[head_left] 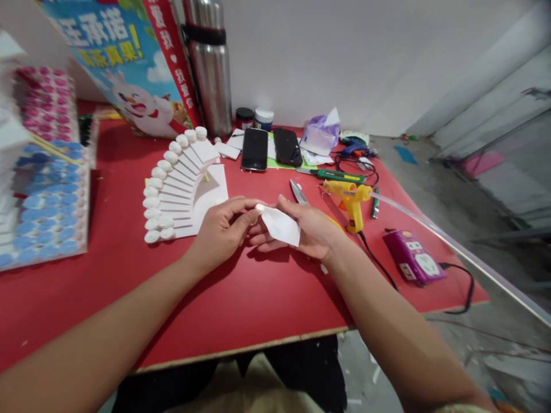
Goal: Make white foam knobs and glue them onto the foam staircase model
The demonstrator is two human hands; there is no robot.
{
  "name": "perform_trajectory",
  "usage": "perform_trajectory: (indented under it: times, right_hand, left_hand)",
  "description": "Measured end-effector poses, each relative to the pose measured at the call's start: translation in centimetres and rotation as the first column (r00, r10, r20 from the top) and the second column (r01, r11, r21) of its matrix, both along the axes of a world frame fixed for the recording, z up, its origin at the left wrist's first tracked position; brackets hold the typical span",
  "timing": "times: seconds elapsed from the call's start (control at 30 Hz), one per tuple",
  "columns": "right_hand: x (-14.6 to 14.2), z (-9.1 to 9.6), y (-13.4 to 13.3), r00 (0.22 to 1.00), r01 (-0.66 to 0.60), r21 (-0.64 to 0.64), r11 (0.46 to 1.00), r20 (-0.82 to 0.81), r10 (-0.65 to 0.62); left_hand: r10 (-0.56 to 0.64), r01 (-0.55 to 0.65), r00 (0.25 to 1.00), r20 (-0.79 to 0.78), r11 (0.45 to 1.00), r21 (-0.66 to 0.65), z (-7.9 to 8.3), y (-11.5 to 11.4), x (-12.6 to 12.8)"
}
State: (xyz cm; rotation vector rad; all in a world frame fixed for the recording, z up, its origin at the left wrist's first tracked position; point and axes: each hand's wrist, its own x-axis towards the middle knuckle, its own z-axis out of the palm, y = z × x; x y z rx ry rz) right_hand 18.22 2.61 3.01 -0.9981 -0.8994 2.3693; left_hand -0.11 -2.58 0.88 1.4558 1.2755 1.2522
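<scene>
In front of me, above the red table (241,304), a small piece of white paper (283,226) with an angled outline is between my hands. My left hand (225,226) pinches its narrow left end, which looks rolled or folded, between thumb and fingers. Palm up, my right hand (316,229) cradles the paper from beneath, its fingers stretched under it and its thumb along the far side. Left of my hands stands a fan-shaped white piece (176,198) with upright slats and round white rolls (151,202) along its curved outer edge.
On the right are a yellow glue gun (350,201) with a long clear stick, a purple box (414,258) with a cable, and a green-handled tool (340,175). Two phones (255,150) and a steel flask (210,69) stand behind. Blue and pink rolls (54,201) fill the left.
</scene>
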Motion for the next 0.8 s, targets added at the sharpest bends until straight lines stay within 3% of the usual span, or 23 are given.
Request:
perform_trajectory:
  times: [0.13, 0.3, 0.63, 0.8]
  right_hand:
    - [0.13, 0.11, 0.19, 0.988, -0.121, -0.060, 0.991, -0.108, 0.114]
    - [0.26, -0.43, 0.06, 0.976, -0.131, -0.068, 0.989, -0.187, 0.116]
    - [0.16, -0.29, -0.57, 0.998, -0.029, 0.088, 0.996, -0.061, 0.035]
    - [0.03, -0.37, -0.77, 1.000, -0.008, 0.223, 0.975, 0.003, 0.007]
  left_hand:
    - [-0.027, 0.032, 0.998, -0.053, 0.995, 0.098, -0.27, 0.15, -0.13]
    - [-0.046, 0.050, 0.998, -0.047, 0.995, 0.086, -0.53, 0.11, -0.25]
    - [-0.038, 0.056, 0.983, 0.177, 0.994, -0.098, -0.48, -0.01, 0.22]
    - [-0.017, 0.061, 0.966, 0.256, 0.984, -0.165, -0.27, 0.03, 0.32]
